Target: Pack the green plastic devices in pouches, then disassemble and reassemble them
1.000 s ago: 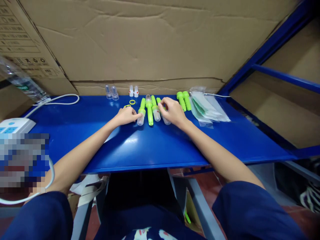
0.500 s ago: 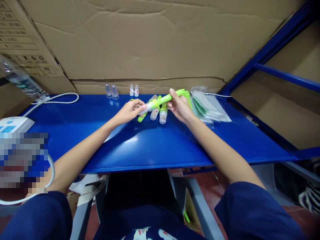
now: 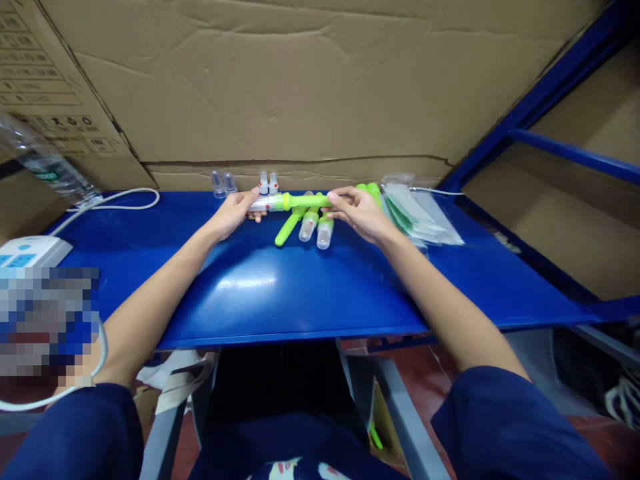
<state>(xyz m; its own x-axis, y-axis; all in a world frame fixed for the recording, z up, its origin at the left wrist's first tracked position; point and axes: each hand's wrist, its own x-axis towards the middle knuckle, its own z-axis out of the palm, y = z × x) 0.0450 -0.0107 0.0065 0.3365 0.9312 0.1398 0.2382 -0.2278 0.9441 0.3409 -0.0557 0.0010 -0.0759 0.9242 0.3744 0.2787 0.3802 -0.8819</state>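
Observation:
Both hands hold one long green tool with a clear tip, lifted level above the blue table. My left hand pinches its clear end. My right hand grips the green handle end. Under it lie three more of the green pieces with clear caps, side by side on the table. Two further green handles lie just behind my right hand.
Small clear caps and two white nozzles stand at the back edge by the cardboard wall. A stack of clear plastic bags lies to the right. A white cable, a plastic bottle and a white device sit at the left.
One green piece has been picked up from the row and turned level between both hands. My left hand moved back and left to its clear end; the camera barely shifted.

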